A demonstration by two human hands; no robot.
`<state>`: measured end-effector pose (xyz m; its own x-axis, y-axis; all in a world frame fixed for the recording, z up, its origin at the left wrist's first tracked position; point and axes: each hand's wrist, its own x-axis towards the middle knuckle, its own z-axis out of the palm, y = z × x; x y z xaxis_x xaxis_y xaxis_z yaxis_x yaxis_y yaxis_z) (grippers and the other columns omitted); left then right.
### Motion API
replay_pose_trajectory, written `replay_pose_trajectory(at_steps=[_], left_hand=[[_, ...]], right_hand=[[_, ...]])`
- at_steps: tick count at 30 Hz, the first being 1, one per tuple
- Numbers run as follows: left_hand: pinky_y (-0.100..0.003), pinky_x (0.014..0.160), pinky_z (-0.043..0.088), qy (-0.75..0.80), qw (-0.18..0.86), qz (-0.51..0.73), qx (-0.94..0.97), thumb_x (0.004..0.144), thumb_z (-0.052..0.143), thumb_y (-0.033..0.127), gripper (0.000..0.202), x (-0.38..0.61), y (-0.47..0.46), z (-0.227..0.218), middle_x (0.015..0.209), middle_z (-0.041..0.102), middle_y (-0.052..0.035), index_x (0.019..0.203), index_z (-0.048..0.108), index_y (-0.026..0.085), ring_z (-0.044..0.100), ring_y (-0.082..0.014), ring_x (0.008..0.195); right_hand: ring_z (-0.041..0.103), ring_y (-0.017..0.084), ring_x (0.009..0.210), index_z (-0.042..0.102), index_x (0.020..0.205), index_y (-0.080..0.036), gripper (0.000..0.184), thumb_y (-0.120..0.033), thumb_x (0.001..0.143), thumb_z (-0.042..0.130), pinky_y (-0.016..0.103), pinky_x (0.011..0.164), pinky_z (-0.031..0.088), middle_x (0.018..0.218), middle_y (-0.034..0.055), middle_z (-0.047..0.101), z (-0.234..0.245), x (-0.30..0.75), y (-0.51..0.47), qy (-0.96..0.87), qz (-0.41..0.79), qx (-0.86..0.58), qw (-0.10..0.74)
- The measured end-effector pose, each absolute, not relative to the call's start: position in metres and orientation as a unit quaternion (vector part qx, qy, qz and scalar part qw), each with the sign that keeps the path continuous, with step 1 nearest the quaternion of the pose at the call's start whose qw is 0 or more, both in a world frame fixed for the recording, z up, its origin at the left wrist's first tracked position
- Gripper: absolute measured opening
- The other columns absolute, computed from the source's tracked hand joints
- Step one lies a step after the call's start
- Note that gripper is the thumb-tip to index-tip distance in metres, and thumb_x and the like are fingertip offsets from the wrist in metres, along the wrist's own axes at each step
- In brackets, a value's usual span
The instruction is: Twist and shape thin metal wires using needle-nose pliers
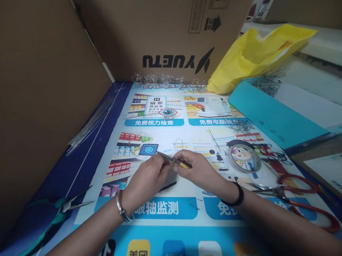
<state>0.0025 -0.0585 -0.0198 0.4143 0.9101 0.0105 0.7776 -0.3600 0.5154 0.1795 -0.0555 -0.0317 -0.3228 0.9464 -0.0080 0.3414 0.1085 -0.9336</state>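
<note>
My left hand (146, 181) and my right hand (197, 168) meet over the middle of a printed poster mat (170, 216). Both are pinched round a slim tool (172, 159) with a metal tip pointing left and a yellow handle end showing under the right fingers. The left fingers close near the metal shaft, and a thin dark strip (167, 187) lies on the mat just below them. A silver bracelet is on my left wrist, a black band on my right.
Green-handled pliers (54, 218) lie at the left, red-handled scissors (295, 198) and a clear tape roll (245, 158) at the right. Cardboard boxes (160, 33) wall the back and left. A yellow bag (256, 54), a teal sheet (270, 115) and small wire pieces (168, 79) sit behind.
</note>
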Motion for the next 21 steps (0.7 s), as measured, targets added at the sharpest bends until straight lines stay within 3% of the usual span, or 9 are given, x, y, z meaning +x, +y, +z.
replay_pose_trajectory(at_steps=[8, 13, 17, 21], left_hand=[[-0.029, 0.058, 0.043, 0.523, 0.139, 0.037, 0.840, 0.089, 0.041, 0.025, 0.016, -0.003, -0.058, -0.010, 0.086, 0.060, -0.0055, 0.087, 0.055, 0.017, 0.059, -0.0193, 0.074], [-0.027, 0.055, 0.043, 0.457, 0.083, 0.011, 0.885, 0.089, 0.040, 0.019, 0.020, -0.002, -0.059, -0.021, 0.088, 0.059, -0.0040, 0.104, 0.053, 0.020, 0.058, -0.0175, 0.071], [-0.030, 0.061, 0.046, 0.401, 0.042, 0.007, 0.915, 0.087, 0.041, 0.013, 0.024, -0.001, -0.060, -0.022, 0.089, 0.058, -0.0056, 0.109, 0.051, 0.017, 0.056, -0.0189, 0.075], [-0.033, 0.064, 0.047, 0.371, 0.018, -0.009, 0.928, 0.085, 0.039, 0.006, 0.023, 0.000, -0.061, -0.022, 0.089, 0.057, -0.0083, 0.103, 0.051, 0.012, 0.055, -0.0213, 0.080]], right_hand=[[0.051, 0.011, 0.065, 0.056, 0.083, -0.021, 0.007, -0.023, 0.076, 0.056, 0.022, 0.058, 0.038, 0.070, -0.0037, 0.056, -0.032, 0.187, -0.050, -0.678, 0.416, -0.523, 0.306], [0.057, 0.014, 0.072, 0.058, 0.084, -0.021, 0.009, -0.023, 0.075, 0.058, 0.025, 0.065, 0.041, 0.077, -0.0025, 0.062, -0.027, 0.192, -0.047, -0.698, 0.374, -0.536, 0.293], [0.057, 0.014, 0.073, 0.058, 0.084, -0.021, 0.010, -0.026, 0.075, 0.059, 0.025, 0.066, 0.042, 0.077, -0.0022, 0.063, -0.030, 0.193, -0.045, -0.697, 0.370, -0.541, 0.291], [0.058, 0.015, 0.075, 0.059, 0.085, -0.022, 0.011, -0.025, 0.075, 0.059, 0.026, 0.067, 0.042, 0.080, -0.0020, 0.064, -0.035, 0.193, -0.045, -0.702, 0.369, -0.531, 0.299]])
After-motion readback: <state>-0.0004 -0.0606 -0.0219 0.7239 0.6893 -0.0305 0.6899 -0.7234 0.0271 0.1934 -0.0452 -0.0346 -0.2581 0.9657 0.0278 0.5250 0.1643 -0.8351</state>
